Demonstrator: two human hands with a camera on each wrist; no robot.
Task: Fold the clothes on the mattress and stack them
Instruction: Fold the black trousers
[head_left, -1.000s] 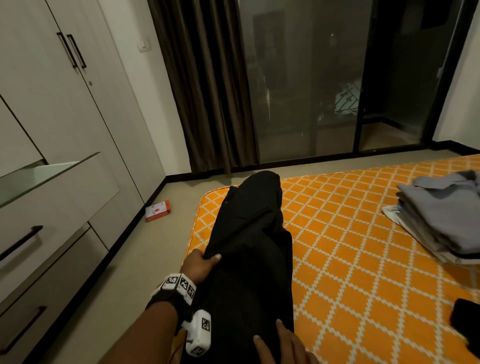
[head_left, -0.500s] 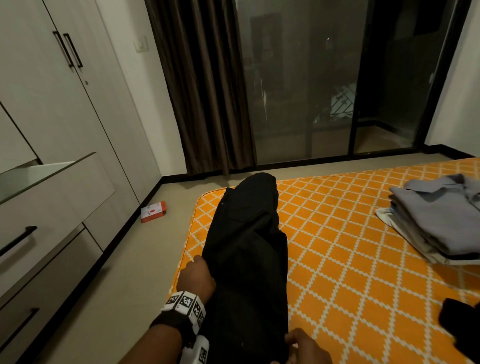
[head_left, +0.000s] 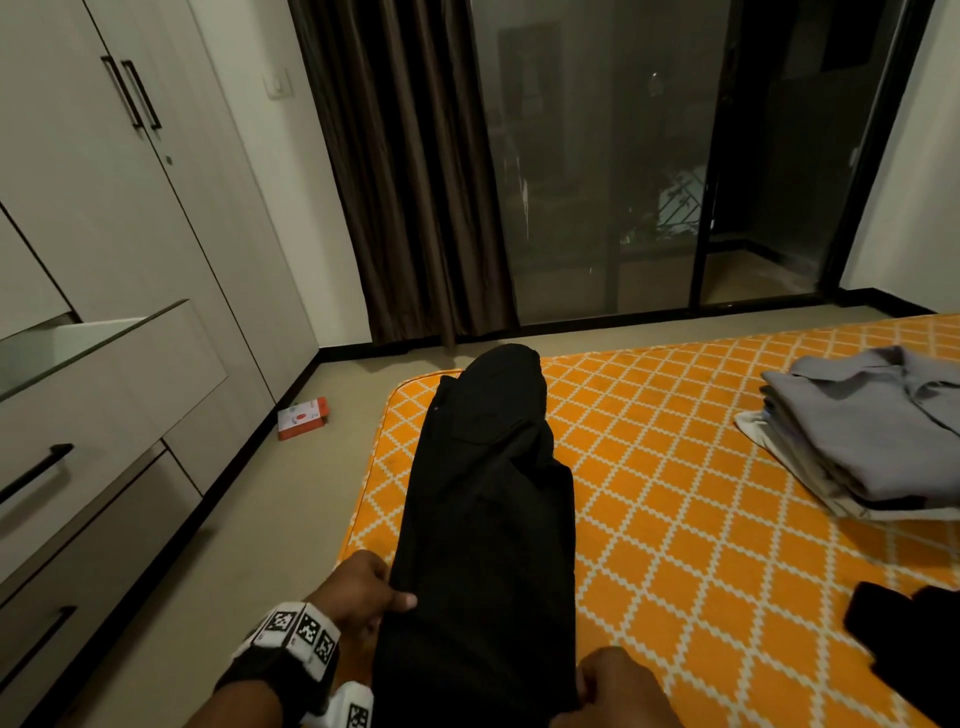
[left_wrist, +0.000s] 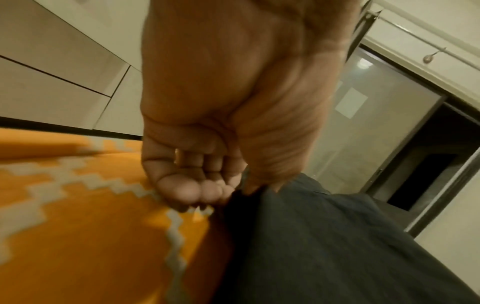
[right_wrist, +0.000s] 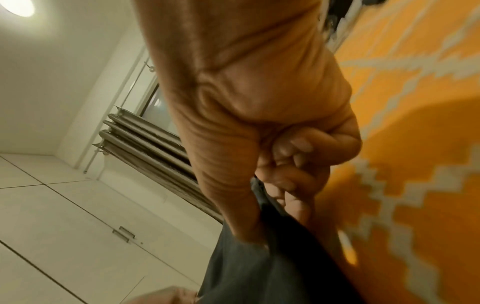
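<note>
Black trousers (head_left: 488, 519) lie lengthwise along the left side of the orange patterned mattress (head_left: 675, 493), folded leg on leg, far end near the mattress corner. The left hand (head_left: 363, 587) grips the left edge of the trousers near the person: thumb on top of the cloth, fingers (left_wrist: 192, 191) curled beneath it. The right hand (head_left: 618, 686) pinches the right edge of the trousers, thumb pressed against curled fingers (right_wrist: 293, 197) with the cloth between. A stack of folded clothes (head_left: 872, 431), grey shirt uppermost, rests on the mattress well apart to the right. Another dark garment (head_left: 904, 639) lies near the right edge. A small red box (head_left: 302, 418) sits on the floor beside the wardrobe (head_left: 104, 260).
</note>
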